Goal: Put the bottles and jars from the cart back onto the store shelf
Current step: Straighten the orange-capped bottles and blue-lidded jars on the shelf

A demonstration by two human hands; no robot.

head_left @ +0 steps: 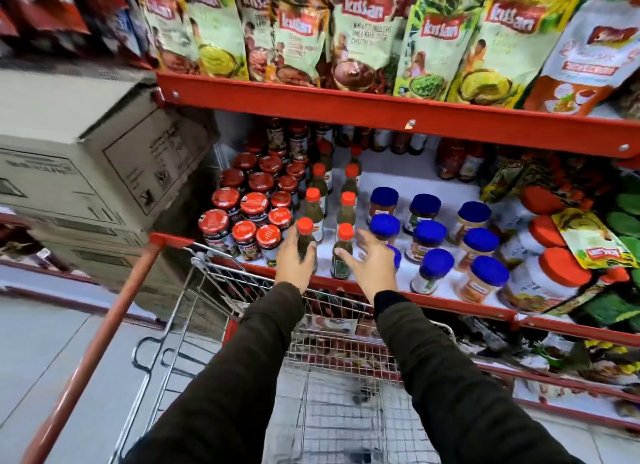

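Note:
My left hand [293, 259] is closed around a dark green bottle with an orange cap [304, 226], standing at the front of the white shelf [446, 292]. My right hand [372, 263] is open with fingers spread, just right of a second orange-capped bottle [342, 252] that stands on the shelf; one fingertip is at its side. Behind these stand two rows of the same bottles [347, 205]. Left of them are several red-lidded jars [254, 203], right of them several blue-lidded jars [431, 236]. The wire cart [332, 370] is below my arms.
A red shelf edge [381, 111] hangs over the bottle shelf, with pouches [360, 37] above it. Cardboard boxes [93, 158] are stacked at the left by the cart's red handle [104, 328]. Orange-lidded tubs and pouches [561, 266] crowd the shelf's right end.

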